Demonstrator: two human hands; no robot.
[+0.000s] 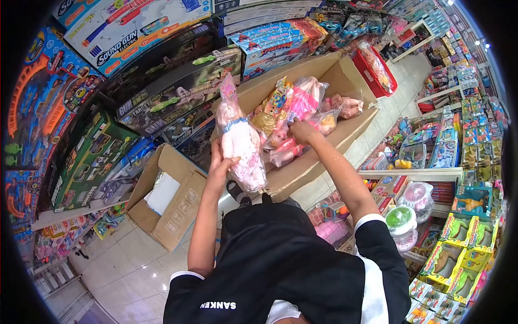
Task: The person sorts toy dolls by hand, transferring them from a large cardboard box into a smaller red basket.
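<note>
My left hand (pixel 218 166) is closed around a doll in a clear plastic bag (pixel 242 146), which has a pale, pink-patterned dress and a blue band. It is held upright at the near left end of a large open cardboard box (pixel 302 178). Inside the box lie several more bagged dolls, among them one in bright pink (pixel 305 100) and one with golden hair (pixel 265 123). My right hand (pixel 303 132) reaches in among them with curled fingers against the plastic. Its fingertips are partly hidden, so what they grip cannot be made out.
A smaller open carton (pixel 175 202) stands on the tiled floor to the left. Boxed toy guns (pixel 178 92) and a Spider-Man box (pixel 280 46) line the shelf behind. A red container (pixel 375 70) sits past the box's far end. Toy shelves (pixel 413 175) run along the right.
</note>
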